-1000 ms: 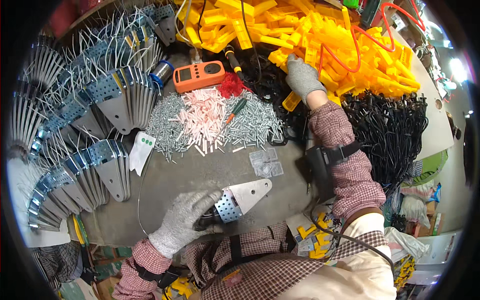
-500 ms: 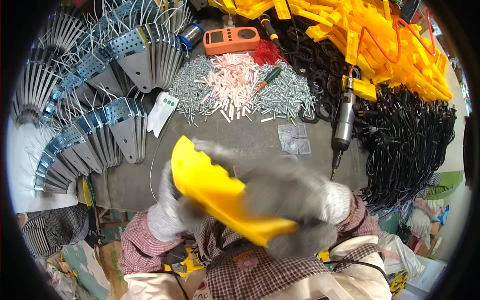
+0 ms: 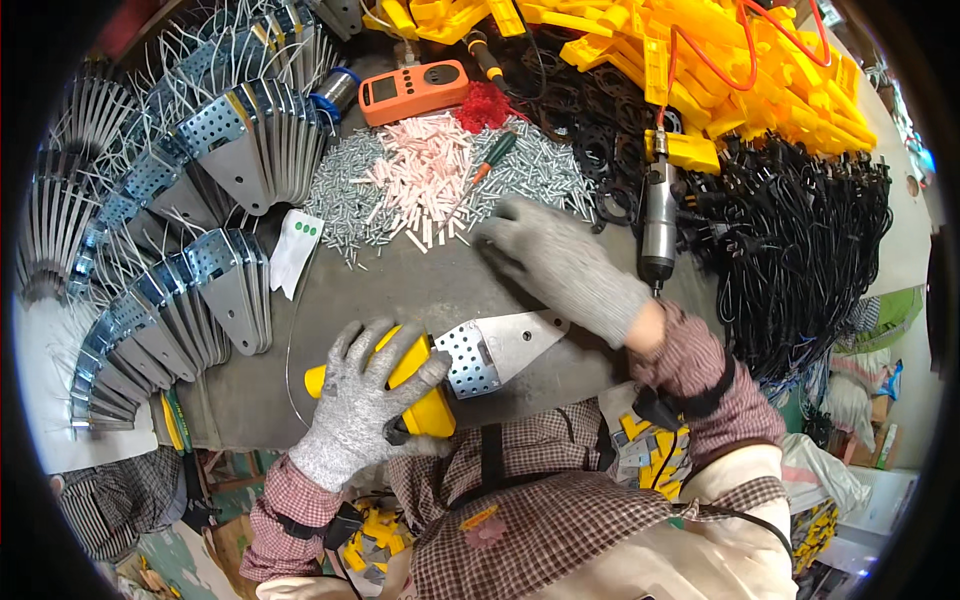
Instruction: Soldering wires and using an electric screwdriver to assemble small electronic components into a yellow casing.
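My left hand (image 3: 375, 395), in a grey knitted glove, is wrapped over a yellow plastic handle (image 3: 428, 412) lying on the dark tabletop. From the handle's right end sticks out a tapered metal plate (image 3: 510, 350), its perforated part beside the handle and one larger hole toward the tip. My right hand (image 3: 565, 265), gloved too, hovers above the table at the near edge of a pile of small screws (image 3: 540, 170). Its fingers point left, bent and slightly blurred, with the thumb apart; nothing shows in them.
Pale pink sleeves (image 3: 425, 165) lie among the screws with a green-handled screwdriver (image 3: 493, 155). Behind stands an orange meter (image 3: 413, 90). A power screwdriver (image 3: 658, 215) hangs at right, near black cords (image 3: 800, 250) and yellow handles (image 3: 720, 70). Metal plates (image 3: 235, 290) are stacked at left.
The yellow handle, earlier tilted in the air between both hands, now lies on the table under my left hand. My right hand has moved up and away, toward the screws.
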`<action>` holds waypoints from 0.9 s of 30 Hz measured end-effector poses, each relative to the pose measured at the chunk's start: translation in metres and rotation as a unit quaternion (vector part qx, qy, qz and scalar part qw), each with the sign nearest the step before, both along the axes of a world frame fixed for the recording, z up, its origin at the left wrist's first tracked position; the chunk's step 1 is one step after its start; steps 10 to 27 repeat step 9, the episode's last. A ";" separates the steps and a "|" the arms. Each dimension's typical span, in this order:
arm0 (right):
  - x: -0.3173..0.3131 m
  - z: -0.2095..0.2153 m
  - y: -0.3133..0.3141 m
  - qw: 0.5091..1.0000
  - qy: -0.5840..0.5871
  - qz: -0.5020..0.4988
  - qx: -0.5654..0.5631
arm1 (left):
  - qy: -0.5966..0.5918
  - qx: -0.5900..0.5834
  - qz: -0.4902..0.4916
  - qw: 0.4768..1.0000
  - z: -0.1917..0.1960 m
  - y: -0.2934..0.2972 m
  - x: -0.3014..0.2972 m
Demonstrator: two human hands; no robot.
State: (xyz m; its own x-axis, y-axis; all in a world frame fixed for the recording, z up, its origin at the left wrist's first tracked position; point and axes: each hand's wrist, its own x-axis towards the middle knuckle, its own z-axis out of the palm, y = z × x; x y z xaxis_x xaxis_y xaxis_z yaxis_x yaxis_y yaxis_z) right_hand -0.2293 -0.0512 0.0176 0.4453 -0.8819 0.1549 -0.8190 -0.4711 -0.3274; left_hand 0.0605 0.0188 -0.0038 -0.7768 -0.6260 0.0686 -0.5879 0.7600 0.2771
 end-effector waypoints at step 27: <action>0.055 -0.003 -0.031 0.990 0.126 -0.051 0.033 | -0.111 0.094 0.010 0.989 0.023 -0.003 -0.009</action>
